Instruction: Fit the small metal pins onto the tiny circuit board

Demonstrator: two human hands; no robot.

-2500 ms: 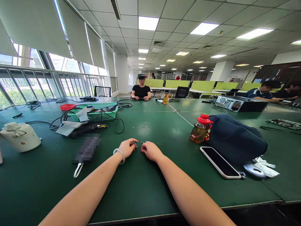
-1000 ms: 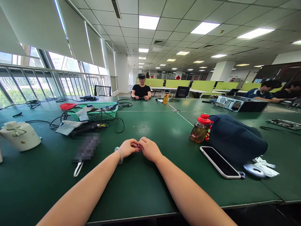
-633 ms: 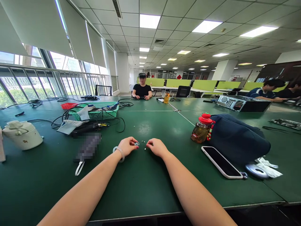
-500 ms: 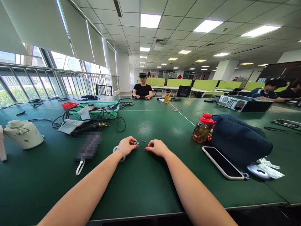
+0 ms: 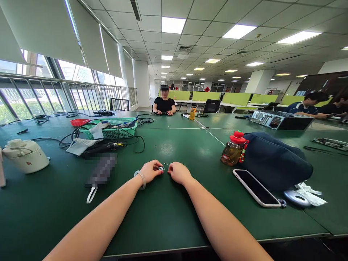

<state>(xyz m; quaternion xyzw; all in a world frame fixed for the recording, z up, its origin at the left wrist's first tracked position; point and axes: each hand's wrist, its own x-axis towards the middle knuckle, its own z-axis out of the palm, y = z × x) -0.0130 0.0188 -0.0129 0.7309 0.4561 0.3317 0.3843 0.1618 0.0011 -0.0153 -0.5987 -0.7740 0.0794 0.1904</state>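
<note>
My left hand point(image 5: 151, 172) is closed in a pinch on a small silvery-and-dark block point(image 5: 161, 168), too small to name exactly. A pale bracelet circles that wrist. Just right of the block, my right hand point(image 5: 179, 173) has its fingertips pressed together. Whatever lies between them, if anything, is too small to make out. A tiny metallic piece point(image 5: 165, 164) rests on the green table point(image 5: 160, 214), beyond the gap between both hands.
On the right are a bottle with a red lid point(image 5: 232, 148), a dark blue bag point(image 5: 274, 154) and a phone point(image 5: 257, 188). At left stand a green basket point(image 5: 119, 134) with cables and a cream container point(image 5: 26, 156). A person point(image 5: 164, 105) sits opposite.
The right fingers came to the left block, then drew apart. A tiny pale piece seen on the table no longer shows where the right fingers came down. Both hands are now closer together again.
</note>
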